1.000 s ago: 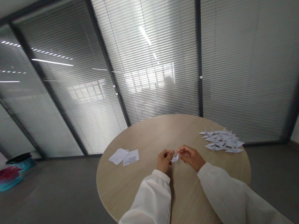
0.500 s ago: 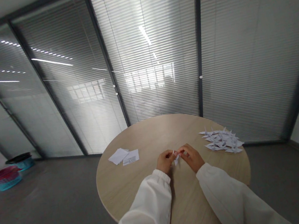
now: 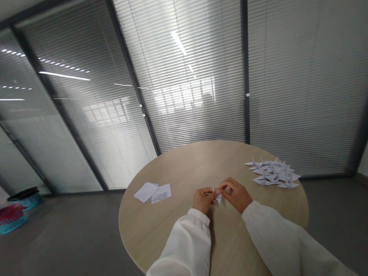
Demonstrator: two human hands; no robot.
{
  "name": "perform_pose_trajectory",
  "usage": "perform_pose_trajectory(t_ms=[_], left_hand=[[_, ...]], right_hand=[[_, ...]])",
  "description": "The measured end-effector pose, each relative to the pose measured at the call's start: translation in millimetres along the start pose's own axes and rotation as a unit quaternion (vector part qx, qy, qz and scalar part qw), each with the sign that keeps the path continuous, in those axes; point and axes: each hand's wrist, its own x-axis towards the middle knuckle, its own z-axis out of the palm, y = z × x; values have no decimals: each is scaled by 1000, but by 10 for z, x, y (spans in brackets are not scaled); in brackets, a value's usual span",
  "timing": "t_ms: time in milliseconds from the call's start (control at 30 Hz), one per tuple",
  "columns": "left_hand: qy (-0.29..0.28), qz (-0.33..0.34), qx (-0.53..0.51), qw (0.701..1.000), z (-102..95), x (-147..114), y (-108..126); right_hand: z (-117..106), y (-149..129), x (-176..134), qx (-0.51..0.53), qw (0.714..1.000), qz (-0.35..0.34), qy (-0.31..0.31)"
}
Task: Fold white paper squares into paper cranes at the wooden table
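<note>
Between my two hands is a small white folded paper crane, mostly covered by the fingers. My left hand is closed in a pinch on its left side. From the right, my right hand pinches the same paper with thumb and forefinger, the fingertips of both hands almost meeting. Both hands are just above the round wooden table. Right of them lies a pile of white folded paper cranes with pointed wings and necks.
Flat white paper sheets lie at the table's left, beside a printed sheet. On the floor at far left stand a red and blue basin and a black-topped blue basin. A glass partition with blinds rises behind the table.
My left fingers have shifted slightly down and right over the folded paper, so less of its upper point shows. My right hand has hardly moved.
</note>
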Motion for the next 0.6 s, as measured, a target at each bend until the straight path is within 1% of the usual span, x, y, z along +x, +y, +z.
perform_pose_trajectory(t_ms=[333, 500, 600], left_hand=[[7, 34, -35, 999, 28, 22, -45], [5, 56, -42, 998, 31, 16, -41], [2, 55, -59, 997, 37, 14, -43]], right_hand=[[-19, -7, 9, -25, 1000, 9, 15], [-17, 10, -1, -36, 999, 5, 24], [-17, 5, -6, -45, 999, -2, 27]])
